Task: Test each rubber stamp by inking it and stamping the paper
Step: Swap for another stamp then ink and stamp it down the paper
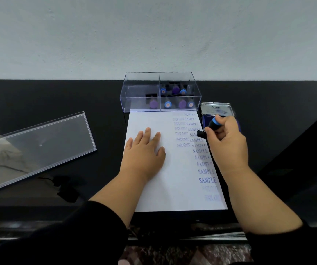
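Pale grey wall rises behind a black bench (39, 96) that carries everything in view. On the right hand (225, 139) the fingers (210, 131) are curled round a rubber stamp (211, 125), thumb and forefinger pinching its black shaft just below the blue band, so the handle points up and away while the dark stamp block sticks out to the left beneath the knuckles. That stamp hangs at the near left corner of the ink pad (204, 120), whose blue surface shows beside the hand and whose metal lid (217, 109) stands open behind it; whether the block touches the pad cannot be told. On the left hand (145, 150) the fingers (147, 133) are straight and slightly spread, lying flat with the palm on the white paper (173, 188) and holding nothing. Blue prints run down the sheet's right side: a column reading SAMPLE (207, 180) along the edge, a shorter column reading FAX OUT (182, 139) just left of it near the top, and faint prints at the bottom. At the far end of the sheet sits a clear plastic box (142, 81) split into compartments; one purple-topped stamp (153, 104) stands in the left one, and several more with purple or blue tops in the right. Well off to the left, the clear box lid (39, 142) lies tilted on the bench.
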Demonstrator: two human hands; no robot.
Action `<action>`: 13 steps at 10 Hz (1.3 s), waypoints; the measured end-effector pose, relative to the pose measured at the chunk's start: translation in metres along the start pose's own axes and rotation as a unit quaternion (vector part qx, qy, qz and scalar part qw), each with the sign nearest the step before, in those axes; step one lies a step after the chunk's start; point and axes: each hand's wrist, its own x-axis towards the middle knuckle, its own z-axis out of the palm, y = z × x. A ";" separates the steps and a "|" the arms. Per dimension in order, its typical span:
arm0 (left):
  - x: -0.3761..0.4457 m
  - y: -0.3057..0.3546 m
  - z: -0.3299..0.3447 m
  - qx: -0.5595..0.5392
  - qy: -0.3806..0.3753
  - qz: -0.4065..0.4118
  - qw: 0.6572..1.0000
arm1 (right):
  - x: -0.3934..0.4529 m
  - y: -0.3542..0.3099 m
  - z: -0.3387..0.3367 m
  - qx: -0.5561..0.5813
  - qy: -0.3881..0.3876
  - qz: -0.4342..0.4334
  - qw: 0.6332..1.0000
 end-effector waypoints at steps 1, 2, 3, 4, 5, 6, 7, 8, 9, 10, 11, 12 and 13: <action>0.000 0.000 0.000 -0.002 0.001 -0.001 1.000 | 0.000 0.000 -0.001 0.000 -0.001 0.001 1.000; 0.000 0.000 0.000 -0.001 0.002 0.000 1.000 | -0.001 -0.001 0.000 -0.002 -0.002 0.001 1.000; 0.000 0.000 0.000 -0.001 0.003 -0.001 1.000 | -0.001 -0.001 0.000 -0.004 -0.003 -0.002 1.000; -0.001 0.000 0.000 -0.003 0.004 -0.001 1.000 | -0.001 -0.001 0.000 -0.007 -0.005 -0.001 1.000; -0.001 0.000 -0.001 -0.003 0.003 0.000 1.000 | -0.001 -0.002 0.000 -0.007 -0.008 0.002 1.000; 0.000 0.000 -0.001 -0.005 0.005 -0.001 1.000 | -0.002 -0.003 0.000 -0.005 -0.009 0.003 1.000; 0.000 0.000 0.000 -0.005 0.004 -0.001 1.000 | -0.002 -0.004 -0.001 -0.006 -0.011 0.002 1.000; 0.000 0.000 0.000 -0.006 0.005 -0.001 1.000 | -0.002 -0.004 -0.002 -0.010 -0.010 0.002 1.000; 0.000 0.000 0.000 -0.004 0.005 0.000 1.000 | -0.001 -0.003 -0.003 -0.010 -0.008 0.001 1.000; -0.001 0.000 0.000 -0.003 0.004 0.000 1.000 | 0.000 -0.003 -0.002 -0.011 -0.008 -0.001 1.000; 0.000 0.000 0.000 -0.004 0.005 0.000 1.000 | 0.001 -0.003 -0.003 -0.010 -0.008 0.000 1.000; 0.000 0.000 0.000 -0.003 0.005 0.001 1.000 | 0.004 -0.003 -0.005 0.000 0.002 0.008 1.000; 0.000 0.000 0.000 0.000 0.005 0.003 1.000 | 0.014 -0.004 -0.011 -0.006 0.014 0.013 1.000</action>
